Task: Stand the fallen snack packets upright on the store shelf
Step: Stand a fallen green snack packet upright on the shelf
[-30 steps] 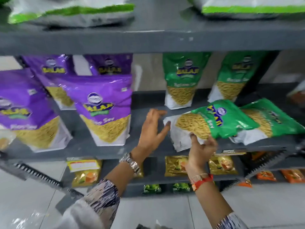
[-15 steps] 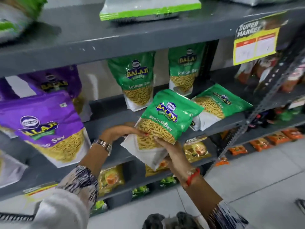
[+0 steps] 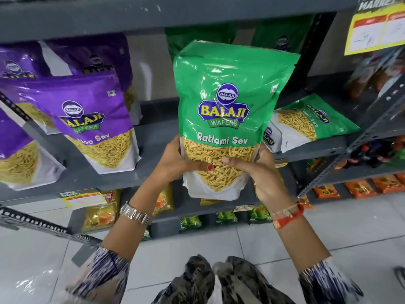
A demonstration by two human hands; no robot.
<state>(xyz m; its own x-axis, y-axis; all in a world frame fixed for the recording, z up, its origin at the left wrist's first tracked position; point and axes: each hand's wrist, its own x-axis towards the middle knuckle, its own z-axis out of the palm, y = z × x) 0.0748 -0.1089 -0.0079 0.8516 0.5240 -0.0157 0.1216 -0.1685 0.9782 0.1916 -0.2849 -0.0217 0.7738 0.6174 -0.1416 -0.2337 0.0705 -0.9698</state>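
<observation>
A green Ratlami Sev packet (image 3: 228, 88) is held upright in front of the grey shelf (image 3: 153, 137), clear of its surface. My left hand (image 3: 175, 161) grips its lower left side and my right hand (image 3: 256, 170) grips its lower right, thumbs across the front. A second green packet (image 3: 311, 121) lies flat on the shelf to the right, its top pointing right. Two more green packets (image 3: 282, 40) stand at the back, mostly hidden behind the held one.
Purple Aloo Sev packets (image 3: 92, 119) stand on the left of the same shelf. A yellow price tag (image 3: 377, 29) hangs at top right. Lower shelves carry small yellow, green and orange packets (image 3: 359, 188). A slotted metal upright (image 3: 350, 148) crosses at right. White tiled floor lies below.
Both hands lifted the green packet off the shelf, where it lay flat, and turned it upright. The camera moved closer and swung right.
</observation>
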